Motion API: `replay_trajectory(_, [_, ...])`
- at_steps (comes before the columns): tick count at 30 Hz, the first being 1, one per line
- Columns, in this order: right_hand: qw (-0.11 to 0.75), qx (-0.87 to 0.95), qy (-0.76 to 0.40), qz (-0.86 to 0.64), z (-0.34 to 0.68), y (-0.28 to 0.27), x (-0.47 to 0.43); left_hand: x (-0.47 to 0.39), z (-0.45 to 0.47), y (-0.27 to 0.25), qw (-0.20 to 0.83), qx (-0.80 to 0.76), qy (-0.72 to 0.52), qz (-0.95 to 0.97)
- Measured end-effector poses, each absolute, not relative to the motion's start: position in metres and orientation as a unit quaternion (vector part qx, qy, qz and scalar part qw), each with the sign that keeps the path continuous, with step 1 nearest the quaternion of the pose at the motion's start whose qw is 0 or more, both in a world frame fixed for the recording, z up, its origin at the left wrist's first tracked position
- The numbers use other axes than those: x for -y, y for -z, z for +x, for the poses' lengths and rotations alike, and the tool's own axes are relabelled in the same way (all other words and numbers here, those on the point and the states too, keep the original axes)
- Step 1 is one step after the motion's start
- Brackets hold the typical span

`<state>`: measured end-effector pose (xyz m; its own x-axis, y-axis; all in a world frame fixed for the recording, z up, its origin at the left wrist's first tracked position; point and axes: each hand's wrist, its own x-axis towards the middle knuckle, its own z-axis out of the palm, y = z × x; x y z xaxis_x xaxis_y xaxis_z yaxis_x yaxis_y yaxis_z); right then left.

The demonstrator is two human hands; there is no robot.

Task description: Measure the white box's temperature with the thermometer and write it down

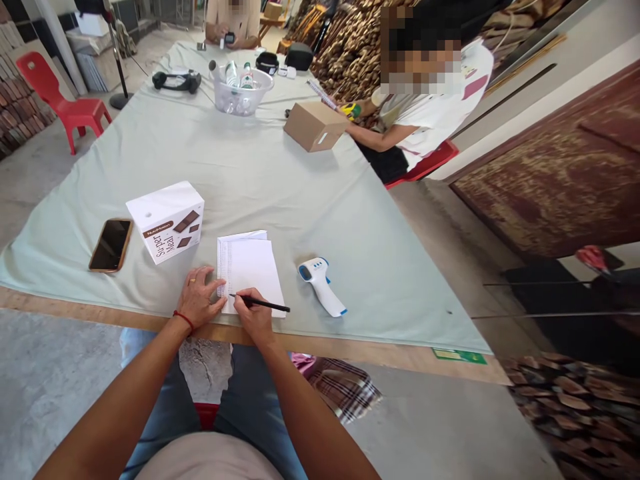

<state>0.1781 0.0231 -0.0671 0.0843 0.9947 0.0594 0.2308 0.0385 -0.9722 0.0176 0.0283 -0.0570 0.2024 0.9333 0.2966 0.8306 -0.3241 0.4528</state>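
A black pen (267, 305) is gripped in my right hand (256, 322), its tip on the white paper pad (255, 267). Small handwriting runs down the pad's left side. My left hand (199, 297) rests with fingers spread at the pad's lower left edge, some fingertips touching it. To the right of the pad lies a white and blue infrared thermometer (323, 285). Behind my left hand stands a white printed box (173, 220), and a phone (111, 245) with a dark screen lies left of it.
A cardboard box (316, 127) stands near a seated person (425, 127) at the right side. Farther back are a clear basket of bottles (243, 90), a black device (177, 81) and another person (233, 23). A red chair (63, 100) stands left of the cloth-covered table (240, 160).
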Motion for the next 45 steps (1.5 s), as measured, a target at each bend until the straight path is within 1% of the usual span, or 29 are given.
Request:
replay_trajectory(12, [0.467, 0.565, -0.387, -0.559, 0.1794, 0.0666, -0.0228, -0.0279, 0.0173, 0.0567, 0.094, -0.571, -0.262, 0.772])
replay_trajectory(19, [0.482, 0.556, -0.386, -0.556, 0.1793, 0.0728, -0.0237, -0.0271, 0.0177, 0.0556, 0.070, -0.574, -0.252, 0.776])
replay_trajectory(45, [0.498, 0.550, -0.378, -0.553, 0.1790, 0.0730, -0.0243, -0.0278, 0.0176, 0.0563, 0.070, -0.571, -0.255, 0.777])
